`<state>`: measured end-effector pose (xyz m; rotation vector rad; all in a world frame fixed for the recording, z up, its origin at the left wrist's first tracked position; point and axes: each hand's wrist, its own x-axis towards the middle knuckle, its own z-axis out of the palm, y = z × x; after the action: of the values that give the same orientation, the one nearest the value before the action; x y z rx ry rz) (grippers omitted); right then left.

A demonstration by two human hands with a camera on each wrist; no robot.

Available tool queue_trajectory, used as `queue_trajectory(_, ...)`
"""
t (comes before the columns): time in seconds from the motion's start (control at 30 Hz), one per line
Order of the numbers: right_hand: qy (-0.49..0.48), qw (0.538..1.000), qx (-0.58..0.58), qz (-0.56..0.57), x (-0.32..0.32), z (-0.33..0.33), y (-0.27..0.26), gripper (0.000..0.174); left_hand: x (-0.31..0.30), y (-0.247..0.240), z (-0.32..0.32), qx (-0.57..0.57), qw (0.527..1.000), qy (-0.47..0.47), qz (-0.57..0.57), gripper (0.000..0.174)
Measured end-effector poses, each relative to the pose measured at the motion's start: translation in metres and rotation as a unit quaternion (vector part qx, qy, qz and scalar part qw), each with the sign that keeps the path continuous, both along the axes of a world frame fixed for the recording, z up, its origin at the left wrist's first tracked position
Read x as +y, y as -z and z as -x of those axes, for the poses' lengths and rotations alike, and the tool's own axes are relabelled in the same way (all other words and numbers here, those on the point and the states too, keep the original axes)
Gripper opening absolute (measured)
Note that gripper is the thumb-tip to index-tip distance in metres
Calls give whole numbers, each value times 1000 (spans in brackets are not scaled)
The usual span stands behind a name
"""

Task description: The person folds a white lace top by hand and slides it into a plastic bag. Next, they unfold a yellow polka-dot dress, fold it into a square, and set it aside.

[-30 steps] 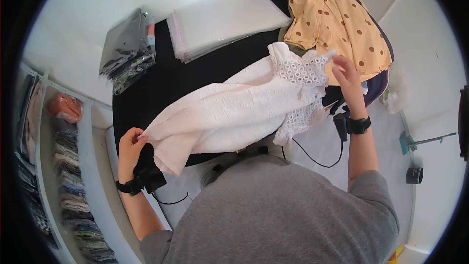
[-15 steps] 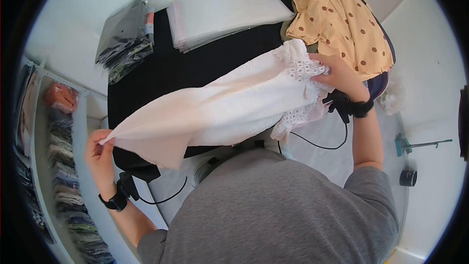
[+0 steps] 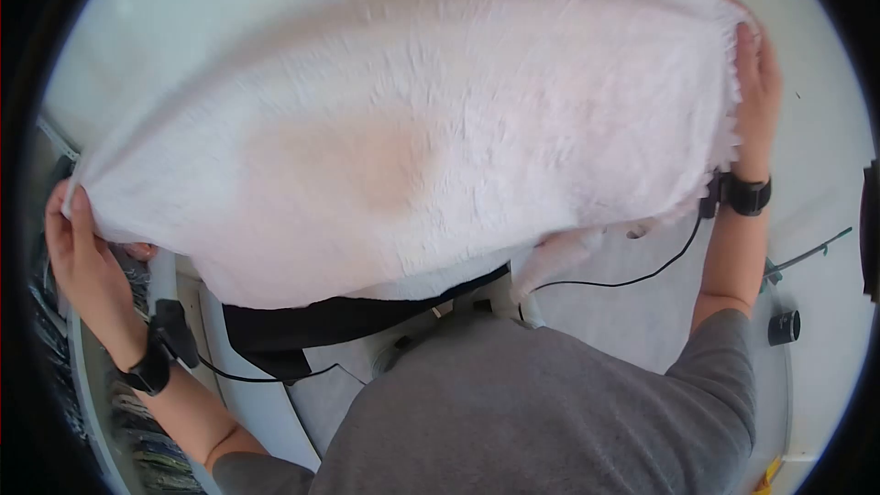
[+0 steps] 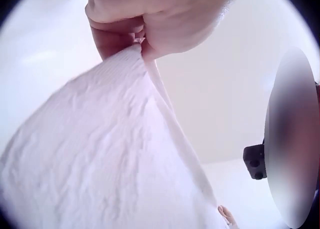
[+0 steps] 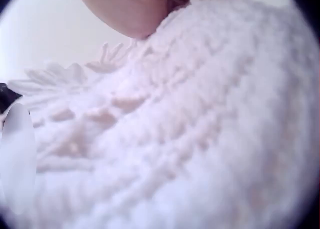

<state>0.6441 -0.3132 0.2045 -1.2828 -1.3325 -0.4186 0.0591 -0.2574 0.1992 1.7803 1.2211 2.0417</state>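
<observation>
Cloth [image 3: 477, 119] is spread in the air between left hand [image 3: 93, 266] and right hand [image 3: 757, 96], above the black table [image 3: 275, 341]; it looks light, soft and limp — best held by corners, gently at the frilly edge [image 5: 57, 81]. The left pinches one corner, thumb against fingers; the right grips the frilly end.

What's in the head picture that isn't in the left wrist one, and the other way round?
Only the head view shows the grey shirt, part of the black table and a black cable.
Only the left wrist view shows a small black block beside a blurred oval.
Both show the left hand pinching the white garment.
</observation>
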Motion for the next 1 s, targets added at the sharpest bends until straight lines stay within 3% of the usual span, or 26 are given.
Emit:
queue_trajectory(0.03,50,997,-5,-59,0,-9,-15,29,1,-17,4,1,1000,-1,-8,21)
queue_trajectory(0.1,100,987,-7,-127,-1,-15,-48,32,3,-49,14,151,972,-151,-97,27)
queue_trajectory(0.17,161,925,-235,-250,2,-12,-75,34,14,-68,47,178,959,-195,-104,31)
queue_trajectory(0.2,162,924,-234,-257,11,-19,-84,34,22,-81,57,220,948,-199,-116,32)
queue_trajectory(0.27,215,872,-361,-250,43,-47,-105,33,38,-104,68,302,920,-210,-133,33)
queue_trajectory(0.3,29,962,-132,-238,88,-68,-112,34,47,-114,69,345,903,-215,-139,34)
queue_trajectory(0.33,-161,960,109,-201,126,-85,-105,35,56,-108,51,346,902,-217,-140,34)
queue_trajectory(0.37,-24,989,-58,-130,117,-31,-91,30,64,-95,24,270,938,-202,-81,33)
queue_trajectory(0.4,114,967,-223,-53,108,24,-79,27,77,-81,8,191,964,-186,-22,33)
queue_trajectory(0.47,111,939,-324,-24,170,-7,-52,33,124,-50,23,327,906,-256,84,28)
queue_trajectory(0.53,152,907,-391,-50,212,3,-24,32,149,-8,15,320,921,-195,108,23)
queue_trajectory(0.6,156,892,-424,-4,247,23,15,30,185,44,23,351,911,-210,55,22)
queue_trajectory(0.7,105,896,-432,14,302,41,75,31,217,103,18,318,919,-203,112,18)
queue_trajectory(0.8,93,897,-427,59,326,52,117,29,229,135,5,291,922,-205,154,15)
queue_trajectory(1.0,68,906,-376,181,362,55,185,28,239,161,-23,403,864,-231,195,8)
